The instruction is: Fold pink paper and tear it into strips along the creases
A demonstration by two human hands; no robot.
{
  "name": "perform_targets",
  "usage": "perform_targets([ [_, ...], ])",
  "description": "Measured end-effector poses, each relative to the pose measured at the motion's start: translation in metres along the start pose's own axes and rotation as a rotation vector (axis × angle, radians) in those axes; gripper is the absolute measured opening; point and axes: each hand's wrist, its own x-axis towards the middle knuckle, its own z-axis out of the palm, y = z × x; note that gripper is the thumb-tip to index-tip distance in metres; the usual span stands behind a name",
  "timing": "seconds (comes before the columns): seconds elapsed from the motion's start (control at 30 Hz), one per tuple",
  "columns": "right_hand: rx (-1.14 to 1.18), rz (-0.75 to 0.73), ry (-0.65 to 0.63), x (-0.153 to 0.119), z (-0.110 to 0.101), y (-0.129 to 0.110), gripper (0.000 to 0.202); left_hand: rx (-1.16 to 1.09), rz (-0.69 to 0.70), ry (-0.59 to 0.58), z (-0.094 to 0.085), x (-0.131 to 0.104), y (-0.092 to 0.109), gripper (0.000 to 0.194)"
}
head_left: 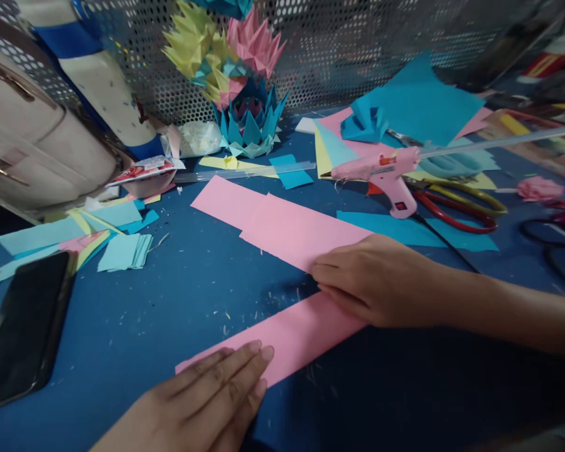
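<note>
A pink paper strip (296, 333) lies slantwise on the blue tabletop between my hands. My left hand (207, 398) rests flat on its near left end, fingers stretched out and together. At the strip's right end my right hand (381, 282) is closed on the paper with curled fingers; the thumb is hidden. Just beyond, two more pink paper strips (282, 220) overlap, and my right knuckles meet their near right edge. Behind that hand lie a blue paper strip (466, 235) and a pink glue gun (381, 172) with a clear glue stick (499, 141) in its back.
Red-and-yellow-handled scissors (471, 207) and light-blue scissors (452, 160) lie at right. Folded paper flowers (249, 119) stand by a perforated metal panel (320, 56). A phone (26, 326), cut paper squares (125, 251), a bottle (101, 81) and a pale bag (23, 125) occupy the left.
</note>
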Motion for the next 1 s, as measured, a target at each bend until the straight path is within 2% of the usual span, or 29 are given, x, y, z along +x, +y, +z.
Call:
perform_targets([
  [0.1,0.015,0.031,-0.115,0.001,-0.007,-0.002,0.017,0.033,0.016,0.013,-0.001,-0.015,0.001,0.040],
  [0.27,0.008,0.100,-0.205,0.003,-0.014,-0.007,0.020,-0.065,-0.033,-0.067,-0.008,-0.048,0.001,0.038],
  [0.37,-0.001,0.110,-0.228,0.004,-0.016,-0.008,0.020,-0.096,-0.080,-0.079,-0.012,-0.065,0.002,0.041],
  [0.47,0.009,0.088,-0.198,0.004,-0.014,-0.008,0.019,-0.097,-0.073,-0.095,-0.015,-0.072,0.003,0.046],
  [0.73,-0.063,0.007,-0.122,-0.001,-0.010,-0.007,0.020,0.039,-0.049,-0.159,-0.021,-0.059,0.004,0.060],
  [0.8,-0.072,0.015,-0.136,0.000,-0.012,-0.009,0.021,0.056,-0.051,-0.162,-0.022,-0.052,0.006,0.057],
  [0.93,-0.092,0.042,-0.174,0.001,-0.015,-0.012,0.021,0.070,-0.028,-0.137,-0.024,-0.030,0.007,0.040],
  [1.0,-0.095,0.049,-0.178,0.001,-0.016,-0.012,0.021,0.092,-0.008,-0.145,-0.025,-0.016,0.006,0.042],
])
